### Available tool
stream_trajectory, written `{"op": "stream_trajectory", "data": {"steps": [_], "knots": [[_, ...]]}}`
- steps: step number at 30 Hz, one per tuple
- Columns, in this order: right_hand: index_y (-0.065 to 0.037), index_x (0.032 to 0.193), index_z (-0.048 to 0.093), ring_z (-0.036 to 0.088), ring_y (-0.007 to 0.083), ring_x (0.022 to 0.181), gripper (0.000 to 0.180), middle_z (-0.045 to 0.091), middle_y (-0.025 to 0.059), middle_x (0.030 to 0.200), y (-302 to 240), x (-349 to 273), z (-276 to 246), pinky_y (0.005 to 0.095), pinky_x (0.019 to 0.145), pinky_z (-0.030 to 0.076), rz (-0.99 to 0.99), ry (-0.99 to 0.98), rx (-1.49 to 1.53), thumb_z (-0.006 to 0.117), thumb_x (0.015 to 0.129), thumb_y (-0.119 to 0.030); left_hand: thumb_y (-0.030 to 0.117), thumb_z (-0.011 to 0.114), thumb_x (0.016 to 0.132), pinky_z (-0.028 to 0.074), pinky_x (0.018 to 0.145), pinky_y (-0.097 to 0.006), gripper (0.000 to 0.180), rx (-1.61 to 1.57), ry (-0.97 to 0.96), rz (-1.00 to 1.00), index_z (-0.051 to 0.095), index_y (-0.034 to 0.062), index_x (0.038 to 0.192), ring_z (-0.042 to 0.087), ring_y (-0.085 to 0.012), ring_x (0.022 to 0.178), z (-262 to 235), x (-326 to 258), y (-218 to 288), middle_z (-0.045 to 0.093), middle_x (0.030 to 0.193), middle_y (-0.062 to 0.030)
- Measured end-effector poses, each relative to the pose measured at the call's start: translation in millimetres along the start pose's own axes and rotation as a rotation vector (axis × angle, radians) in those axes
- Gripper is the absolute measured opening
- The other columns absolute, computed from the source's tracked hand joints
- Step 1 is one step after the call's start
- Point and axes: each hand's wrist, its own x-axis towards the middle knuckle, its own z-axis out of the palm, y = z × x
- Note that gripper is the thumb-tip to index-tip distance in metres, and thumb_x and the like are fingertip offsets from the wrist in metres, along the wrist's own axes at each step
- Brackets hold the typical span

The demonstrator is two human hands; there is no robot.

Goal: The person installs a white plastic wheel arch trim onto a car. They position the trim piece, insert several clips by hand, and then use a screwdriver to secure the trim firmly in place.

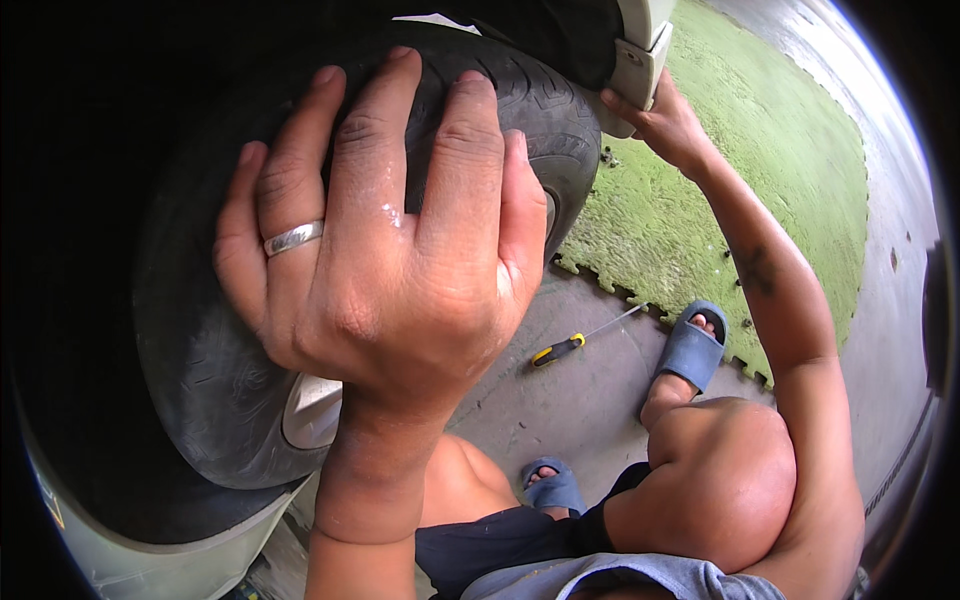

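Note:
My left hand is raised close in front of a black car tyre. Its fingers are stretched out and apart, its back faces me, and a silver ring is on one finger. Nothing shows in it; I cannot tell whether its fingertips touch the tyre. Farther off to the right, my right hand grips the lower corner of a pale car body panel beside the wheel arch. The thumb lies at the panel's bottom edge, and the other fingers are partly hidden. Part of the wheel rim shows below my left hand.
A screwdriver with a yellow and black handle lies on the grey concrete floor. Its shaft points toward the green interlocking mat. My feet, in blue slides, are on the floor near the mat's edge. Pale bodywork curves below the tyre.

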Motion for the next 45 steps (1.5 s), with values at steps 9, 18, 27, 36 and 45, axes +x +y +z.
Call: {"op": "stream_trajectory", "data": {"steps": [9,18,27,36,45], "knots": [[-0.009,0.143,0.042,0.067,0.0216,0.108,0.077,0.065,0.0137,0.123,-10,-3,-4,0.0346,0.077,0.060,-0.028,-0.032,0.069,0.080,0.090,-0.048,0.031,0.078,0.079,0.047,0.101,-0.044,0.022,-0.023,0.071,0.018,0.081,0.0269,0.101,0.070,-0.0209,0.109,4,-3,-5,0.076,0.113,0.0061],[0.001,0.157,0.028,0.064,0.0269,0.125,0.099,0.062,0.0220,0.139,-98,-27,-43,0.0361,0.104,0.054,0.219,-0.292,0.257,0.081,0.087,-0.044,0.026,0.077,0.086,0.048,0.102,-0.040,0.019,0.017,-0.104,0.054,0.082,0.0231,0.104,0.070,-0.0231,0.114,-12,0,-2,0.077,0.117,0.0042],[0.006,0.153,0.025,0.055,0.0353,0.135,0.108,0.055,0.0265,0.145,-46,-9,-44,0.0431,0.115,0.047,0.174,-0.120,0.168,0.091,0.079,-0.035,0.005,0.071,0.092,0.052,0.100,-0.041,0.019,-0.328,-0.097,0.122,0.077,0.0041,0.110,0.070,-0.0303,0.114,-17,8,12,0.075,0.119,-0.0141],[0.008,0.141,0.044,0.067,0.0302,0.110,0.089,0.067,0.0258,0.121,-50,-5,-54,0.0380,0.090,0.061,0.115,-0.308,0.326,0.092,0.075,-0.025,0.020,0.064,0.099,0.049,0.105,-0.039,0.067,-1.701,-1.206,-1.063,0.037,-0.0066,0.154,0.059,-0.0322,0.125,120,-46,161,0.057,0.142,-0.0198],[0.007,0.142,0.050,0.062,0.0292,0.124,0.083,0.062,0.0246,0.135,-5,-26,-109,0.0439,0.104,0.054,0.116,-0.329,0.135,0.079,0.089,-0.050,0.028,0.059,0.105,0.046,0.105,-0.040,0.056,-1.739,-0.788,-1.207,0.042,-0.0007,0.150,0.057,-0.0290,0.125,210,-51,190,0.049,0.148,-0.0167]]}}
